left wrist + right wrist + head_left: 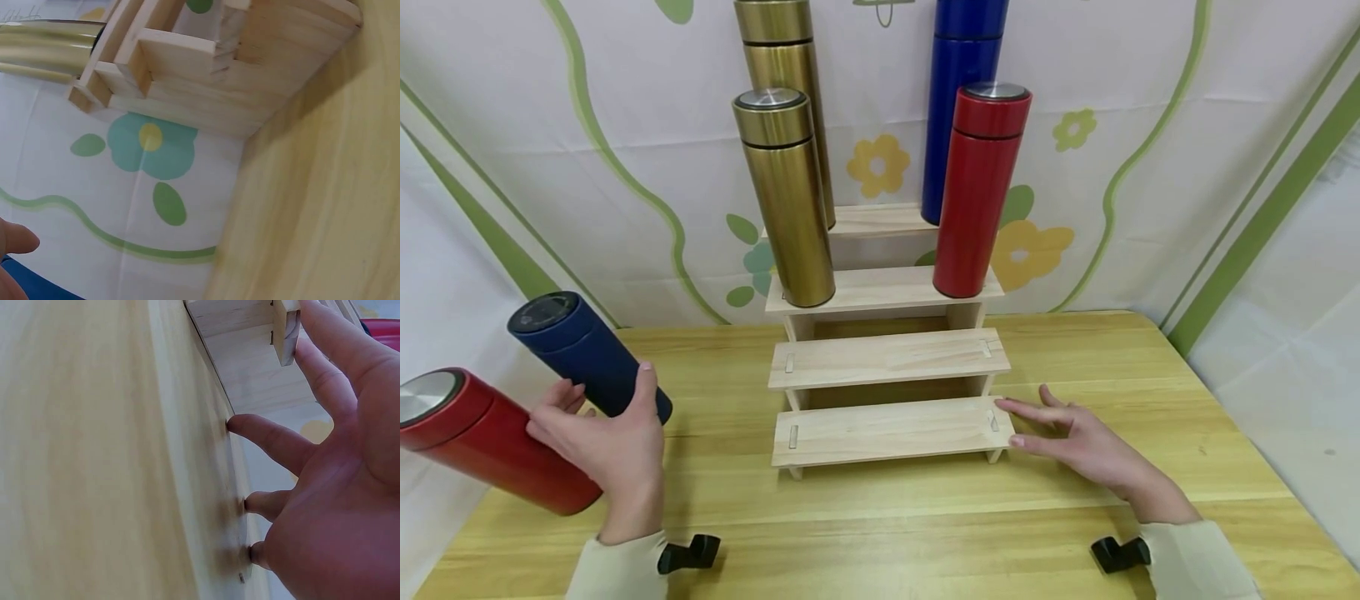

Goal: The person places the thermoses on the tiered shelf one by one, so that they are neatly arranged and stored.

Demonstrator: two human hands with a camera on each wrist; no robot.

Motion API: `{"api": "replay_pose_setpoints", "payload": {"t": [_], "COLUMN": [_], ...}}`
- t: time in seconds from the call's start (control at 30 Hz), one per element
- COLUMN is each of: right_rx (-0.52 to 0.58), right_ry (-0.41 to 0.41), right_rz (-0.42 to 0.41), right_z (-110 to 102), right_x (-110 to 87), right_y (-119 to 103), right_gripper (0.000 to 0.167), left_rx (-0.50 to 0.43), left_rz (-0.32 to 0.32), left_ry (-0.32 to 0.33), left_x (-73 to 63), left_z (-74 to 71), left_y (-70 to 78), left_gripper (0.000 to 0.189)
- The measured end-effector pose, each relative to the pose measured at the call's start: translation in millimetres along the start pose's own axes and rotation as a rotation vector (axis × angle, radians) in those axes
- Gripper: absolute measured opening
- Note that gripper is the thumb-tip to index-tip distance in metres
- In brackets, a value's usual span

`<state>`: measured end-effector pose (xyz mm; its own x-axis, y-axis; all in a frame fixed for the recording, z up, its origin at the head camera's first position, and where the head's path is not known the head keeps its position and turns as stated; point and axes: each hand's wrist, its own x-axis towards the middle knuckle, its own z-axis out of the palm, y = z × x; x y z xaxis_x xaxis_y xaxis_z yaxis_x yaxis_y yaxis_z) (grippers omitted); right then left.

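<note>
My left hand is round a dark blue thermos standing on the table at the left. Its thumb lies along the right side and the other fingers are at the left side. A red thermos stands just left of that hand. In the left wrist view, part of the thumb and a strip of the blue thermos show. With fingers extended, my right hand touches the right end of the lowest step of a wooden stand. Three fingertips rest low by the table in the right wrist view.
On the third step stand a gold thermos at the left and another red thermos at the right. Behind them, on the top step, are another gold thermos and a blue one. Patterned cloth hangs behind the table.
</note>
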<state>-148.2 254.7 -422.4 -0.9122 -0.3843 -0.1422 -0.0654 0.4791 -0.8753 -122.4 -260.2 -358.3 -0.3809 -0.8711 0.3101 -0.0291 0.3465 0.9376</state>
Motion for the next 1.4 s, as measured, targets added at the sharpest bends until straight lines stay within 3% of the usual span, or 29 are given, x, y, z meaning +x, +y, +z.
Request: {"api": "replay_pose_setpoints", "payload": {"t": [0.4,0.83,1.2,1.4], "right_rx": [0.002,0.008,0.007,0.005], "right_ry": [-0.002,-0.006,0.001,0.004], "right_rz": [-0.009,-0.017,-0.02,-0.025], "right_z": [-0.4,-0.4,-0.2,0.6], "right_x": [1.0,0.9,0.9,0.8], "right_y": [0.3,1.1,1.8,1.1], "right_gripper": [0.051,0.051,0.051,0.052], "left_rx": [0.042,-0.021,-0.134,-0.074], "left_rz": [-0.083,-0.288,-0.311,-0.315], "left_ry": [-0.072,-0.171,-0.127,-0.158], "left_x": [2.2,13.8,24.8,25.8], "left_z": [4.7,4.4,8.7,8.7], "left_y": [-14.1,-38.6,-55.8,-60.0], "left_gripper": [0.082,0.085,0.083,0.084]}}
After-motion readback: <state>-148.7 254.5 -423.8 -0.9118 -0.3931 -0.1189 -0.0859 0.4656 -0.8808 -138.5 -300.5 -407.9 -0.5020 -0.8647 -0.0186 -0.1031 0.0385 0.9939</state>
